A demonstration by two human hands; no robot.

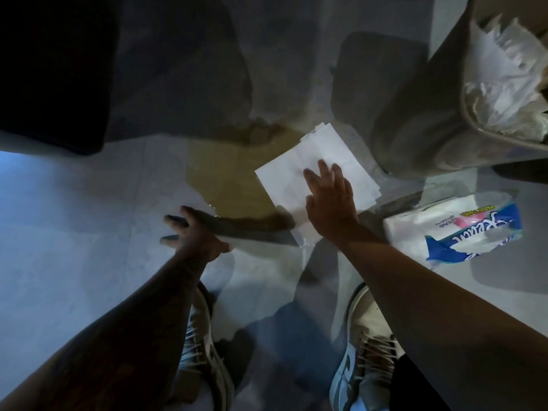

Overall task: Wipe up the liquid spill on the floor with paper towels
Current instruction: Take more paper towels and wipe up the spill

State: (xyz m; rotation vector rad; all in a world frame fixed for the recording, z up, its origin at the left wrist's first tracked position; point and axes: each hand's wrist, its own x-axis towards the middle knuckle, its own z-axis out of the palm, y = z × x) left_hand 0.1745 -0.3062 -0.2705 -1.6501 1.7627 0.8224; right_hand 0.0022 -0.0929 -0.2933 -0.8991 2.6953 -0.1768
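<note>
The right hand is pressed flat, fingers spread, on a stack of white paper towels; nothing is clenched, the sheets are only held down by the palm. The left hand is open and empty, fingers splayed just above or on the pale floor beside the near edge of the spill. The towels are laid over the right edge of that yellowish-brown puddle, most of which is left uncovered. A torn towel pack is seen to the right, and a bin stuffed with used paper beyond it. 2 shoes are planted close to the puddle. Liquid could be pushed outward toward them if the stack is swept too fast, and soaked sheets could tear under pressure.
</note>
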